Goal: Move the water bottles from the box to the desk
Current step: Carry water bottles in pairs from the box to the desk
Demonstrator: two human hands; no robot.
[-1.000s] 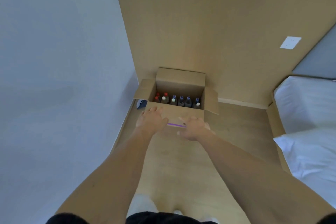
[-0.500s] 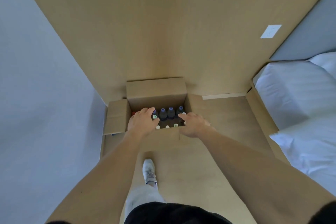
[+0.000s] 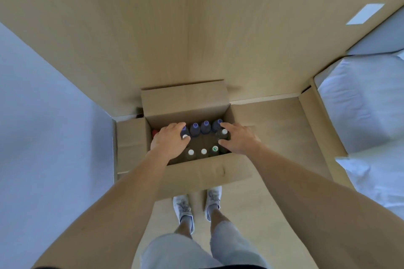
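Note:
An open cardboard box (image 3: 203, 172) stands on the wooden floor against the wall, its flaps folded out. Several upright bottles fill it: blue-capped ones (image 3: 195, 127) along the far row, white-capped ones (image 3: 203, 151) and a green-capped one (image 3: 215, 149) nearer me. My left hand (image 3: 169, 140) reaches into the left side, fingers curled over a white-capped bottle (image 3: 185, 136). My right hand (image 3: 238, 137) reaches into the right side, fingers spread around another white-capped bottle (image 3: 224, 132). Neither bottle is lifted. No desk is in view.
A wood-panelled wall (image 3: 196, 28) rises right behind the box. A pale wall (image 3: 43, 137) runs along the left. A bed with white linen (image 3: 360, 105) sits to the right. My feet in white shoes (image 3: 196, 205) stand just before the box.
I have stepped up to the box and now look straight down into it. Both hands went from the near rim down among the bottle tops.

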